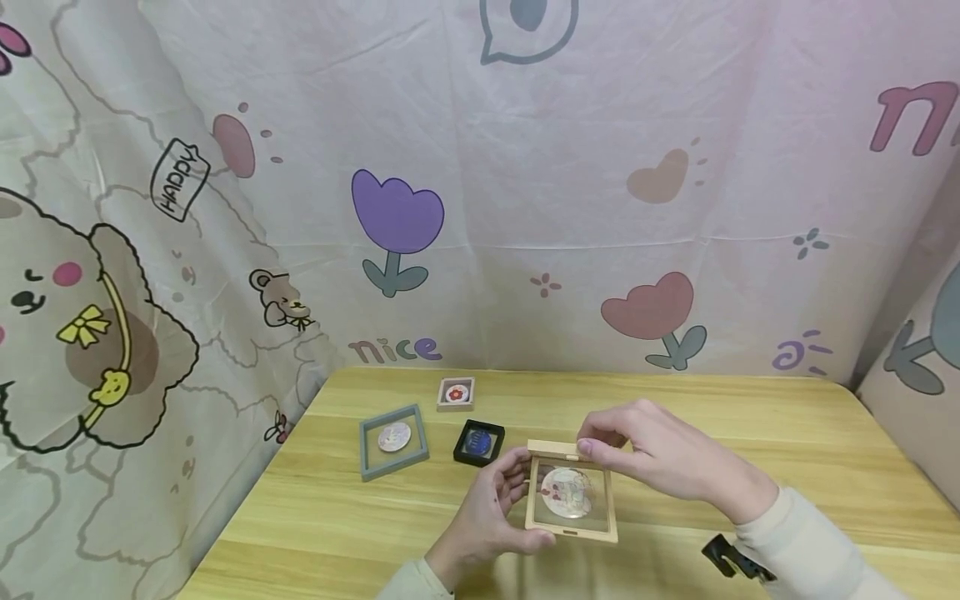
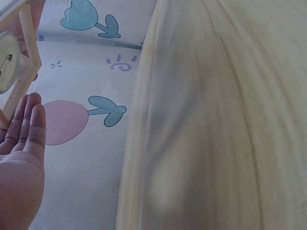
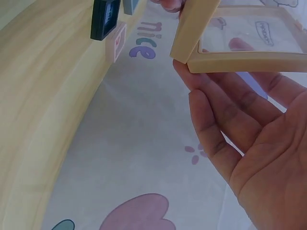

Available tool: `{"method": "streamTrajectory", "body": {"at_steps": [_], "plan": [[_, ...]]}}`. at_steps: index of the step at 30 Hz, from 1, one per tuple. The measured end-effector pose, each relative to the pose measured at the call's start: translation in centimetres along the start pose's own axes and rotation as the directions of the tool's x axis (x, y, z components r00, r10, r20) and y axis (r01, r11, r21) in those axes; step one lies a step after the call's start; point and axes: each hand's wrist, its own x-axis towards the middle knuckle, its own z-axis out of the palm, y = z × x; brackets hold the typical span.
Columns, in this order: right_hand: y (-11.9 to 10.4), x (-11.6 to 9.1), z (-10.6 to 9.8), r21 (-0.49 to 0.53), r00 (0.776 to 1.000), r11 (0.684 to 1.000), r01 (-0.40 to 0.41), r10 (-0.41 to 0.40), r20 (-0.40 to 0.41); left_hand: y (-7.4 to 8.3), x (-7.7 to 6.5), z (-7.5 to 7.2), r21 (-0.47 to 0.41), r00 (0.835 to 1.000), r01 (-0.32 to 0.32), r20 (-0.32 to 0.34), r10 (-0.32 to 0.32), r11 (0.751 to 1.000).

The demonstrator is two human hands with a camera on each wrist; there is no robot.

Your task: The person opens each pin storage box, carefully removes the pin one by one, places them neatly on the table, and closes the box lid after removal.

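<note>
Above the table (image 1: 300, 533), a tan, clear-paned frame (image 1: 585, 534) with a round badge (image 1: 566, 493) is gripped by left hand (image 1: 483, 515) and right hand (image 1: 663, 450).

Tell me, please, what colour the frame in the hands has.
The frame is light tan, shown best in the head view.

In our grip we see a tan frame (image 1: 592, 535) of smooth, matt, plastic-looking material, its window a clear, glossy film (image 1: 599, 520). Left of the grip, the black frame (image 1: 474, 461) looks like smooth plastic. Beneath, we see a wood-grained tabletop (image 1: 300, 542); beyond, creased matt cloth (image 1: 517, 167).
</note>
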Motion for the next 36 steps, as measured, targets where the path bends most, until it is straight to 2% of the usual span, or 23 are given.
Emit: {"method": "streamTrajectory", "body": {"at_steps": [9, 16, 26, 36], "plan": [[0.9, 0.0, 0.2, 0.042, 0.999, 0.999, -0.014, 0.015, -0.032, -0.4, 0.0, 0.1, 0.022, 1.000, 0.013, -0.003, -0.012, 1.000], [1.4, 0.1, 0.5, 0.057, 0.997, 0.998, -0.031, 0.035, -0.066, -0.2, 0.0, 0.3, 0.059, 1.000, 0.018, -0.013, -0.017, 0.998], [1.6, 0.2, 0.5, 0.086, 0.997, 0.995, -0.044, 0.049, -0.059, -0.3, 0.0, 0.3, 0.073, 1.000, 0.000, -0.009, 0.001, 0.997], [1.5, 0.2, 0.2, 0.079, 0.995, 0.996, -0.049, 0.055, -0.081, -0.6, -0.1, 0.2, 0.081, 0.999, 0.012, -0.032, -0.009, 0.997]]}}
